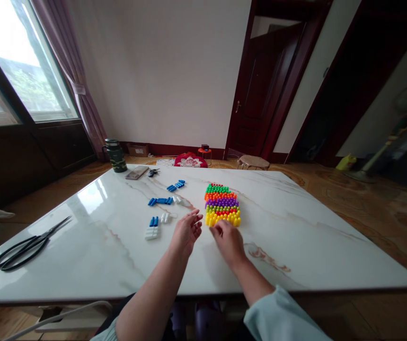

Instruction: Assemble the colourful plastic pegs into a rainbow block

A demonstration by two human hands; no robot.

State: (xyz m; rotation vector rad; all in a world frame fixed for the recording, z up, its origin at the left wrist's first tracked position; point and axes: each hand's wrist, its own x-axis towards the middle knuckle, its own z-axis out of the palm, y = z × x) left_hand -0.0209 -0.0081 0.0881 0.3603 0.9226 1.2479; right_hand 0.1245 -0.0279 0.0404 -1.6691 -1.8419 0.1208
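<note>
In the head view a block of small glossy colored beads [221, 202] lies on the table in rows of green, orange, purple, olive, red and yellow. My right hand [229, 240] is at the near edge of the yellow beads [234, 220], its fingers pinched together. Whatever is between those fingertips is hidden. Just left of the block, my left hand [188, 231] hovers with its fingers loosely bent and apart, holding nothing visible. Beyond it to the left are small blue cylinders [161, 201] and white cylinders [151, 233], laid in little groups.
Black-handled scissors [29, 246] lie on the left of the marble-patterned table [317, 246]. A camouflage flask [116, 156], a phone [137, 172] and keys [153, 173] are at its far left. A stool [253, 162] stands behind the table.
</note>
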